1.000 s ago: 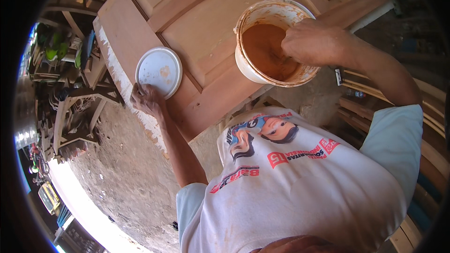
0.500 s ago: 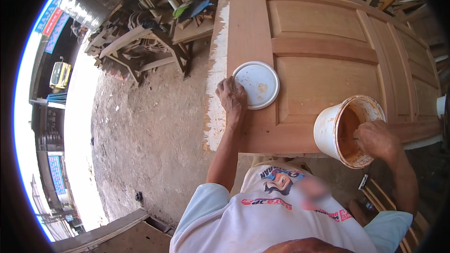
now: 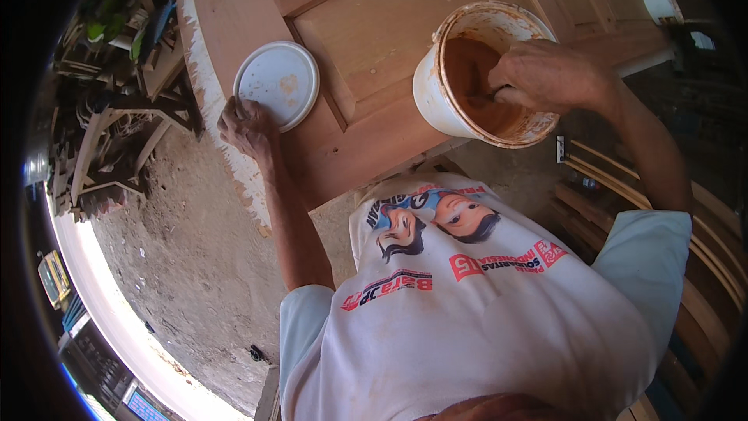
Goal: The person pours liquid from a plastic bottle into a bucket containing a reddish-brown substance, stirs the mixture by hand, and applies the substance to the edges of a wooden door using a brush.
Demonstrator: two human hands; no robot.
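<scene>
A white round lid with brown smears lies on the left end of a wooden panel door. My left hand is closed at its near left rim, fingers curled against the edge. To the right, a white bucket stands tilted at the door's near edge, its mouth toward me. Reddish-brown paste coats its inside. My right hand reaches into the bucket over the right rim with its fingers closed. What it grips is mostly hidden; a small dark part shows beneath the fingers.
A ragged white strip runs down the door's left end. Beyond it are a wooden trestle and scrap wood over a rough concrete floor. Long timber strips lie low at right. A small white container stands far right.
The view has turned and tilted, so the door, lid and bucket appear higher and further left. My right hand has shifted within the bucket; my left hand stays at the lid.
</scene>
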